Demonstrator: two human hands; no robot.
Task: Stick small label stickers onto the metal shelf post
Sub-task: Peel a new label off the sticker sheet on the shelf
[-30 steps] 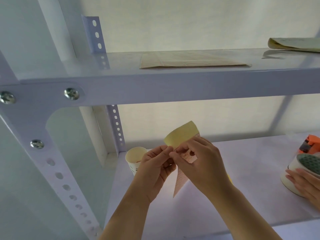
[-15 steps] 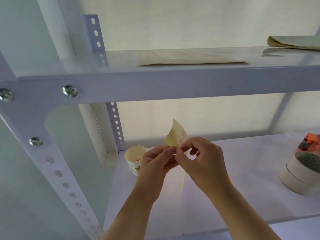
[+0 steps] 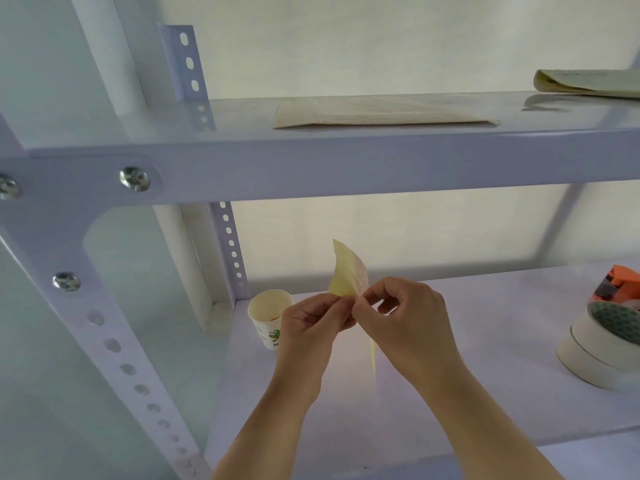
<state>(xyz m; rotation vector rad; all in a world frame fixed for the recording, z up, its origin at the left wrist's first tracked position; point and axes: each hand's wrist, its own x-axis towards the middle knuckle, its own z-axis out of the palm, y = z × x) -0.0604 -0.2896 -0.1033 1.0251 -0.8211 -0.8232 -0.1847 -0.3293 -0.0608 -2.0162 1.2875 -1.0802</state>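
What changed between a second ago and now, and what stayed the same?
The sticker sheet has turned from broad face to nearly edge-on; the left hand and right hand keep pinching it in the same place. Another person's hand that rested on the tape rolls has gone. The paper cup, the rolls and the papers on the upper shelf have not moved.

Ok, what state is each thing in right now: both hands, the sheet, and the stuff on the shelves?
Left hand: pinches the sticker sheet.
Right hand: pinches the same sheet, fingers curled.
Sticker sheet: bent, held above the lower shelf.
Front shelf post: no sticker visible.
Paper cup: upright, open.
Tape rolls: stacked, lying flat.
Flat sheet: lying on the upper shelf.
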